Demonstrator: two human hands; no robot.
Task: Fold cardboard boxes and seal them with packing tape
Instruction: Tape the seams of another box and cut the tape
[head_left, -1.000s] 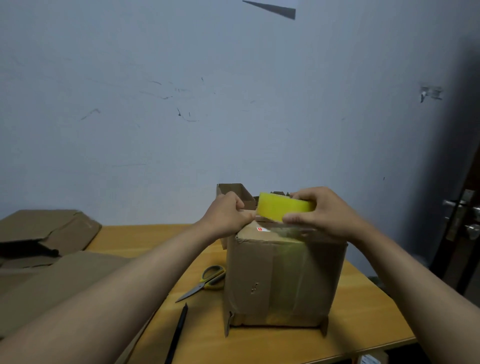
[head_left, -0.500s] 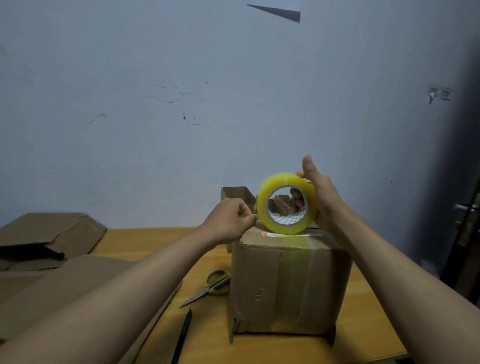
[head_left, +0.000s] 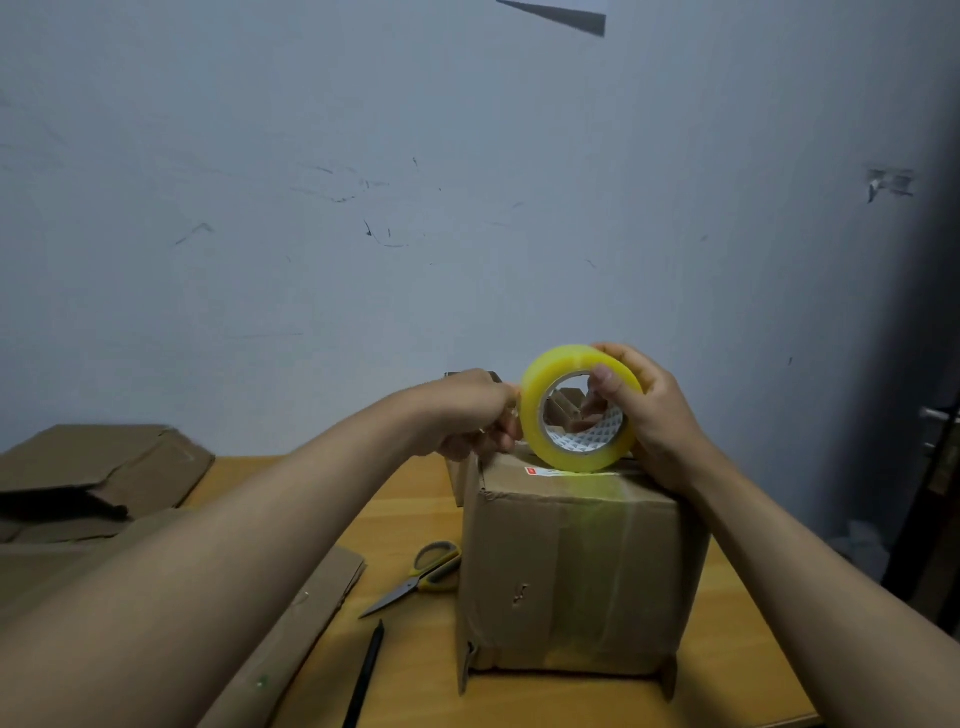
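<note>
While the tape roll (head_left: 579, 408) stands on edge on top of the cardboard box (head_left: 582, 571), both hands are at it. Item one: tape roll, yellowish, open core facing the camera, its lower rim touching the box top just past a small red-and-white label (head_left: 537, 472). Item two: right hand (head_left: 652, 415), at the roll's 3 o'clock, fingers curled over the outer rim and thumb hooked into the core, gripping it. Item three: left hand (head_left: 478, 413), at the roll's 9 o'clock, fingers curled and pinched together against the roll's edge; whether a tape end lies between them cannot be told. Item four: cardboard box, closed, upright on the wooden table (head_left: 415, 691), a band of clear tape running down its near face. Item five: scissors (head_left: 418, 577), yellow-and-grey handles, flat on the table at the box's 9 o'clock, handles just beside the box. Item six: black pen (head_left: 363, 675), at the box's 8 o'clock. Item seven: flattened cardboard (head_left: 93, 467), stacked at the table's far left. Item eight: another open box (head_left: 563, 410), partly hidden behind the roll.
</note>
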